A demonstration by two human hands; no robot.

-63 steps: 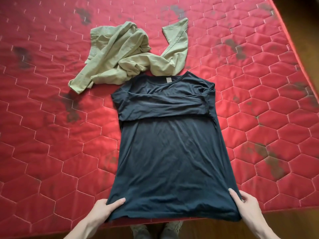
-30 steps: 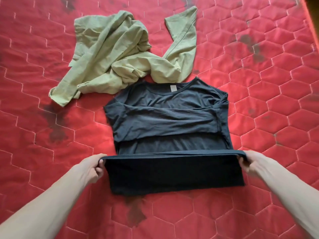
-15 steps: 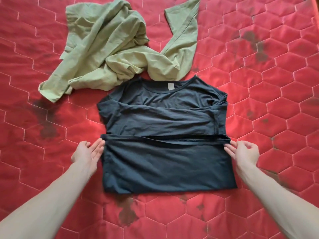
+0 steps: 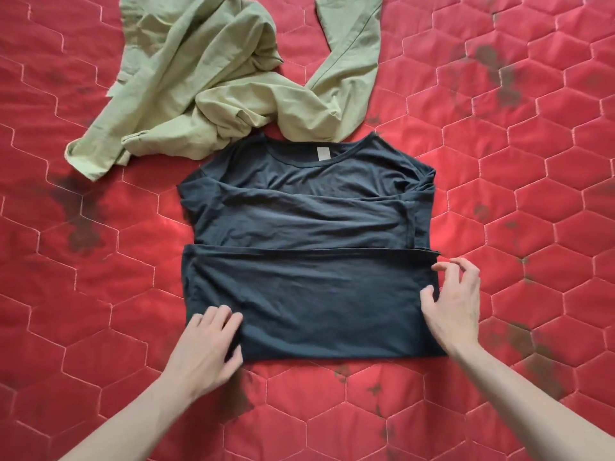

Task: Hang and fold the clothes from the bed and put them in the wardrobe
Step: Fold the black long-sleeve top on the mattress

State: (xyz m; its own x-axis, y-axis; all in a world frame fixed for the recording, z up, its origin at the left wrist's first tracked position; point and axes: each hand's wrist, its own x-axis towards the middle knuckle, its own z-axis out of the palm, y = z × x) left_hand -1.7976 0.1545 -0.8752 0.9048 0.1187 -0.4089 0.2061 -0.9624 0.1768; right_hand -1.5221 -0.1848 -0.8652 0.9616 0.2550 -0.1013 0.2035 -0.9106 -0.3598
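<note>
**One shirt half folded, one garment still in a heap**

The dark T-shirt (image 4: 306, 247) lies flat on the red quilted mattress (image 4: 532, 194) in the middle of the frame, sleeves tucked in across the chest and the lower part doubled up so its hem meets the sleeve line. I judge one more fold is needed to bring it to a compact stack.

The left hand (image 4: 206, 347) rests on the shirt's lower left corner, fingers spread flat on the cloth. The right hand (image 4: 456, 304) sits at the right edge with loosely curled, parted fingers, its thumb touching the fabric; it pinches nothing that I can see.

The olive green garment (image 4: 213, 81) lies crumpled at the upper left, untouched (hang or fold, it waits either way). No wardrobe or hanger is in view, so putting away remains undone.
</note>
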